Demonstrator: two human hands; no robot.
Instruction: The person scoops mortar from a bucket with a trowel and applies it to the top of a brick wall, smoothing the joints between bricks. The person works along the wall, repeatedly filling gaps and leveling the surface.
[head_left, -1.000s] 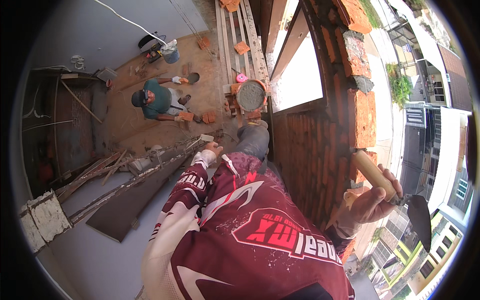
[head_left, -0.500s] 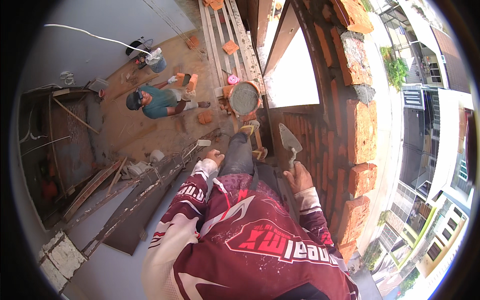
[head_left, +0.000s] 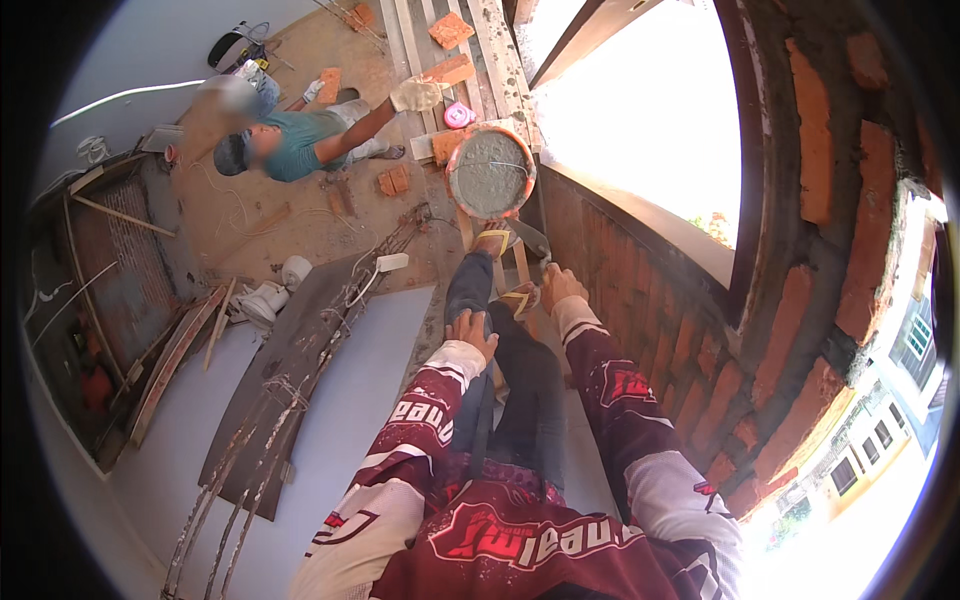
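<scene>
My right hand [head_left: 562, 287] is closed around the handle of a trowel [head_left: 531, 239], whose blade points toward a round orange tub [head_left: 455, 168]. Grey wet mortar [head_left: 488, 186] fills the tub, which stands on the planks beyond my feet. My left hand [head_left: 470, 333] rests on my bent knee with its fingers stretched out, holding nothing. To my right rises a brick wall [head_left: 640, 290] with dark mortar joints.
A co-worker in a teal shirt [head_left: 290, 140] stands below at the left, gloved hands holding a brick [head_left: 448, 71] and another brick [head_left: 329, 85]. Near the tub lie a pink tape measure [head_left: 459, 115] and a loose brick [head_left: 451, 31]. Rusty rebar [head_left: 290, 395] crosses the lower left.
My view has turned toward the wall. My right hand has carried the trowel forward, near the tub. My left hand has come down onto my knee. The co-worker has lifted a brick toward the planks.
</scene>
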